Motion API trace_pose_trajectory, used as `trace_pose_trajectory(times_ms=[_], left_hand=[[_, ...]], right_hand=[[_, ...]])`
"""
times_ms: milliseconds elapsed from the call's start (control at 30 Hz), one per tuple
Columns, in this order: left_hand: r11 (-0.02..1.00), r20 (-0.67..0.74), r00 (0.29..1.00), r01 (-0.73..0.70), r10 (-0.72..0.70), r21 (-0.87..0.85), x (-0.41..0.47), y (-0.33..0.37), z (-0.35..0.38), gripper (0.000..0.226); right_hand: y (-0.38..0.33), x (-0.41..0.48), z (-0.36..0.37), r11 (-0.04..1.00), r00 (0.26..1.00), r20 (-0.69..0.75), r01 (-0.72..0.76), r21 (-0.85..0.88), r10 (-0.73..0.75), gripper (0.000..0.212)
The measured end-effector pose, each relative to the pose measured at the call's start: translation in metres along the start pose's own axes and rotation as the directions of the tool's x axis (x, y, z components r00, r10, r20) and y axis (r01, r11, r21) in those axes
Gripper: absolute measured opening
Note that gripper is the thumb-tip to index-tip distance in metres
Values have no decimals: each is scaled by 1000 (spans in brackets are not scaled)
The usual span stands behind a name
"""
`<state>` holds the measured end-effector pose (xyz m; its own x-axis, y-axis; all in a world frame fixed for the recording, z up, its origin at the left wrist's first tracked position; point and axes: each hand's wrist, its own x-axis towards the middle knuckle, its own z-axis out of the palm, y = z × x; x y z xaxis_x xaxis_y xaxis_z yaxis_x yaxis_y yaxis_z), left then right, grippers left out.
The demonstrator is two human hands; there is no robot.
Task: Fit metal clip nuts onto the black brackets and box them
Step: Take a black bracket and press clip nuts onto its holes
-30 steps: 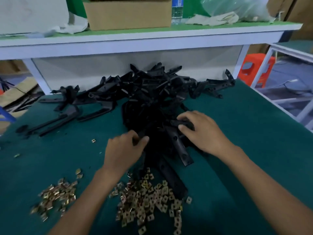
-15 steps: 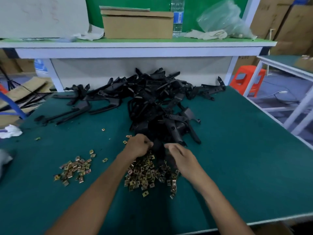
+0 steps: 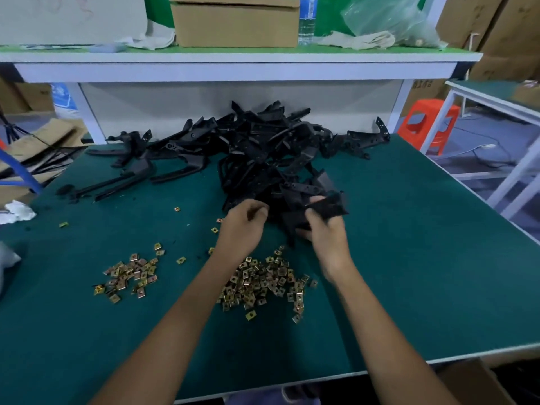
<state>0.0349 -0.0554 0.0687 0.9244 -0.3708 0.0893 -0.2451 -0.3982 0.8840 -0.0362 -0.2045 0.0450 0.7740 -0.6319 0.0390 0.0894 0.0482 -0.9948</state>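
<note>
A big heap of black brackets (image 3: 263, 147) lies at the back middle of the green table (image 3: 423, 258). My right hand (image 3: 324, 232) grips one black bracket (image 3: 327, 207), lifted just in front of the heap. My left hand (image 3: 242, 226) is beside it with fingers curled and pinched together; whether a clip nut is between them is hidden. A pile of brass-coloured clip nuts (image 3: 263, 283) lies under my forearms. A smaller pile of clip nuts (image 3: 131, 273) sits to the left.
A cardboard box (image 3: 235, 23), a water bottle (image 3: 306, 20) and a plastic bag (image 3: 388, 20) stand on the raised shelf behind. Another cardboard box corner (image 3: 473, 384) shows below the table's front edge. An orange stool (image 3: 429, 124) stands at the right.
My right hand has lifted a black bracket out of the heap and raised it. My left hand has risen from the nut pile toward it. The camera has pulled back.
</note>
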Motion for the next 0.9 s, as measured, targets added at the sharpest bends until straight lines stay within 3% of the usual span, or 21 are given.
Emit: trace_pose_trajectory(times_ms=[67,133,267,367,533,700,800,900], left_hand=[[986,-23,993,-110,114,123,-20,-7,-1,12],[910,122,968,-250,221,332,-34,-14,10,15],[700,381,894,-429,238,571,-52,-19,45,44],[643,402,877,-469,262,605,-57,-24,59,37],[826,340,912,-368,230,427,-56,-16,56,8],[995,230,972,-69,51,73,-68,-13,35,7],[974,162,986,66,-31,-218,-80,-12,24,13],[906,200,977,154,-80,-394,-90,-14,17,22]], right_hand=[[-9,-4,-20,951,998,-18,-46,307,55,20],[-12,-9,-42,877,997,-10,-61,476,74,22],[-3,-27,-65,839,991,-1,-115,533,136,15],[8,-39,-74,820,993,-13,-91,564,119,31],[17,-53,-81,725,985,15,-135,675,170,29],[21,-61,-64,703,976,157,-218,677,152,13],[22,-66,-51,722,961,240,-261,641,134,14],[23,-73,-36,710,951,278,-289,643,135,11]])
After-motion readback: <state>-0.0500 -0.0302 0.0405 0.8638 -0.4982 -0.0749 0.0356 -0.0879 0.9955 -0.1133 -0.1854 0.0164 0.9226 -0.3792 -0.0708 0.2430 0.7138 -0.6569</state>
